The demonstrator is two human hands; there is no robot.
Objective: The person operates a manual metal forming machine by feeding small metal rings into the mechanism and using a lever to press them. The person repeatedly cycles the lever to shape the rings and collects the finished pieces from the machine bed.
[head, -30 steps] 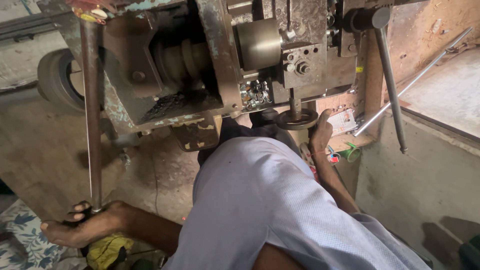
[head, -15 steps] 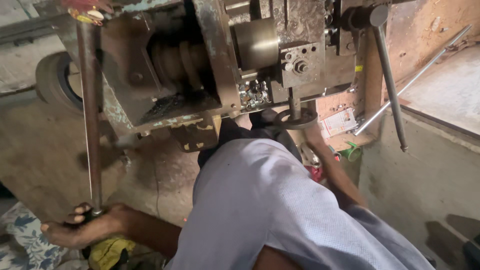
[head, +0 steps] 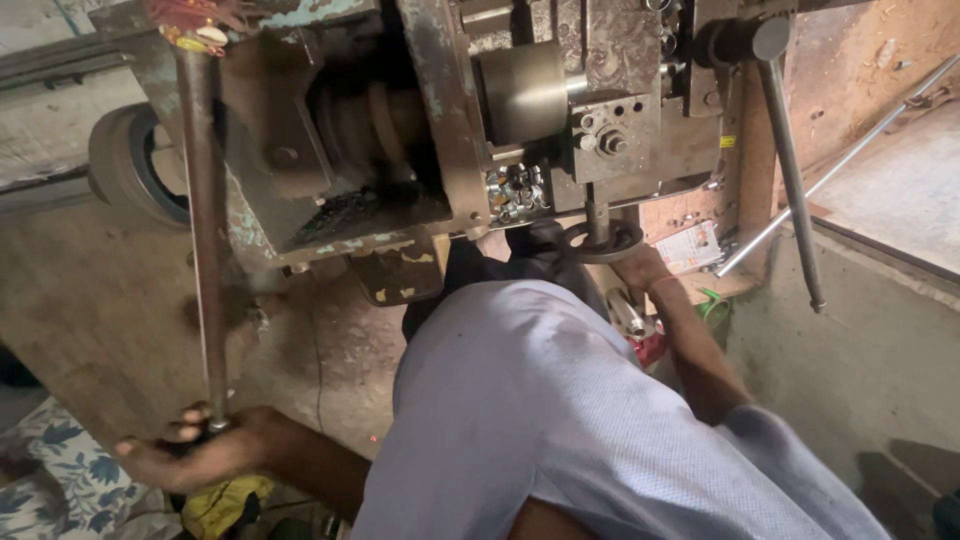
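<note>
Rust dulls the long steel lever rod (head: pixel 203 240) your left hand (head: pixel 205 455) grips; your right hand (head: pixel 640 268) clasps the small dark handwheel (head: pixel 600 241).

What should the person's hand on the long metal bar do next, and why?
Probably pull the long bar a little. The left hand is wrapped around its bottom end, and the bar runs up to the big metal machine. The right hand is at the small round wheel under the machine, so both hands look set to work it.
</note>
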